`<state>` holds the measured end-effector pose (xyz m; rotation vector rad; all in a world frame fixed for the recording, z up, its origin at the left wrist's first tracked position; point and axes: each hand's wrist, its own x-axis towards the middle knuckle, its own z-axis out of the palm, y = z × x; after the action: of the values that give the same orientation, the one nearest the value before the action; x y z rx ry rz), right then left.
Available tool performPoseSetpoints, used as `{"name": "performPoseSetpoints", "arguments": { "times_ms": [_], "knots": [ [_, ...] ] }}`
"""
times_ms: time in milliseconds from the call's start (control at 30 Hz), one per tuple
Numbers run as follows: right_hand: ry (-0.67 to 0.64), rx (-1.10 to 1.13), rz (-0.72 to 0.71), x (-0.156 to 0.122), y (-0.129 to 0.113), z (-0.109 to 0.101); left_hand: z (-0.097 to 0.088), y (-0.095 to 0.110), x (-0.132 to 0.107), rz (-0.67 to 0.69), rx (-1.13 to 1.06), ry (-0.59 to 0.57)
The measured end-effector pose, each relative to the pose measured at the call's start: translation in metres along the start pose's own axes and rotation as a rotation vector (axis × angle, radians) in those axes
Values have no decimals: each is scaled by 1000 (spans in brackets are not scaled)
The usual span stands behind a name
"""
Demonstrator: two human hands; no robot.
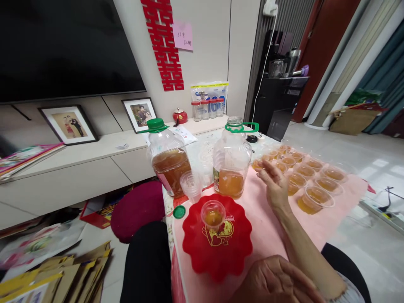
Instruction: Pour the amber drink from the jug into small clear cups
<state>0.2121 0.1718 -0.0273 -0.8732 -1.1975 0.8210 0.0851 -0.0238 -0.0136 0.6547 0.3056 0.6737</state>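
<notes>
My right hand (pixel 276 185) reaches over the pink cloth (pixel 261 227), fingers stretched and apart, nothing visible in it. Just beyond and right of it stand several clear plastic cups of amber liquid (pixel 315 198). At the bottom edge, partly cut off, my left hand (pixel 274 280) has its fingers extended to the right and looks empty. A scalloped red tray (pixel 217 261) lies left of my hands, bearing one cup (pixel 213 215) with some amber liquid. Behind it are an uncapped plastic jug (pixel 232 168), a capped jug (pixel 170 164) and stacked empty cups (pixel 191 187).
A green cap (pixel 179 211) lies left of the tray. Behind the table, a low cabinet (pixel 94 155) carries framed photos (pixel 69 125), red-lidded jars (pixel 208 110) and a small red pot (pixel 179 116). A maroon stool (pixel 139 210) and flattened cardboard (pixel 63 277) are at left.
</notes>
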Motion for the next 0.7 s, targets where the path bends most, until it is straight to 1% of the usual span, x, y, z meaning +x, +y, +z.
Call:
{"name": "performPoseSetpoints", "arguments": {
  "times_ms": [67, 133, 167, 200, 233, 300, 367, 400, 433, 467, 500, 533, 600, 700],
  "knots": [
    [4, 13, 10, 1, -6, -9, 2, 0, -1, 35, -9, 31],
    [-38, 14, 23, 0, -14, -14, 8, 8, -11, 84, 54, 76],
    [-78, 9, 33, -1, -19, -15, 11, 16, -18, 127, 118, 123],
    [-131, 0, 46, -4, -24, -15, 14, 25, -26, 152, 236, 203],
    [-194, -12, 63, -8, -30, -14, 16, 34, -36, 226, 347, 347],
    [-337, -47, 108, -18, -40, -7, 15, 54, -53, 338, 598, 554],
    [-475, -84, 164, -31, -49, 4, 5, 69, -66, 423, 718, 870],
    [-538, -103, 193, -37, -52, 10, -2, 74, -70, 450, 761, 1007],
    [-593, -121, 223, -43, -54, 16, -10, 77, -73, 484, 784, 1121],
    [-637, -138, 249, -48, -56, 21, -17, 79, -75, 491, 810, 1191],
    [-666, -155, 268, -53, -57, 26, -25, 80, -75, 493, 839, 1224],
    [-689, -173, 285, -56, -57, 30, -32, 80, -75, 493, 870, 1233],
    [-713, -210, 305, -60, -56, 35, -43, 78, -73, 485, 927, 1201],
    [-730, -256, 315, -60, -55, 37, -51, 75, -68, 461, 953, 1122]
  ]
}}
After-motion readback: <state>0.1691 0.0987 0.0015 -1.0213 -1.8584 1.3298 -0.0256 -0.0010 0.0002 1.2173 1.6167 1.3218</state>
